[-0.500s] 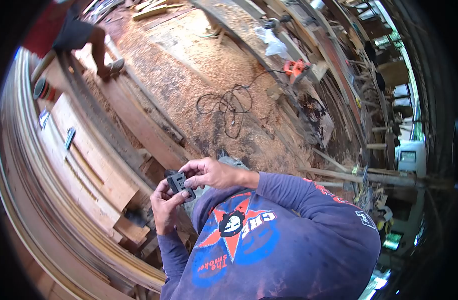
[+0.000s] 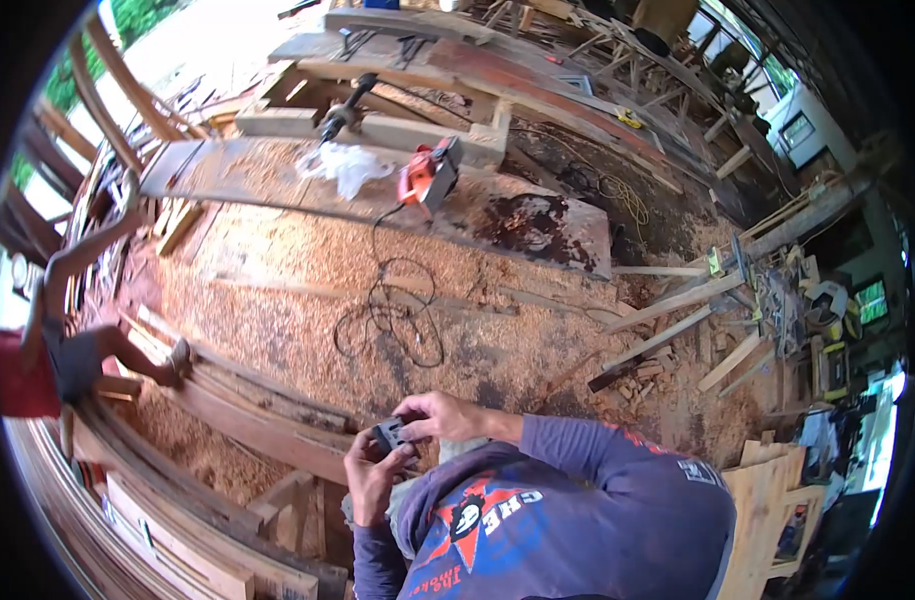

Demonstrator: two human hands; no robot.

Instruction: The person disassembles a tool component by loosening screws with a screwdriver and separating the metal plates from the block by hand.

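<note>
A small dark grey block-like device (image 2: 388, 433) with slots in its face is held between both my hands, in front of my waist. My left hand (image 2: 371, 480) grips it from below, thumb on its near edge. The fingers of my right hand (image 2: 443, 414) pinch its upper side. Both hands partly cover the device, so its exact kind cannot be made out. Beyond it, sawdust and shavings (image 2: 277, 320) cover the ground, with a loose black cable (image 2: 417, 335) lying on them.
An orange power tool (image 2: 417, 180) and a white plastic bag (image 2: 345, 168) sit on a wide board ahead. Long timber beams (image 2: 267, 425) run along the left, where another person's leg (image 2: 142, 365) rests. Propped timber (image 2: 677, 310) and a wooden frame (image 2: 767, 500) stand at right.
My view has swung up and to the right, bringing more of the far workbench and yard into sight. Both hands still hold the dark device.
</note>
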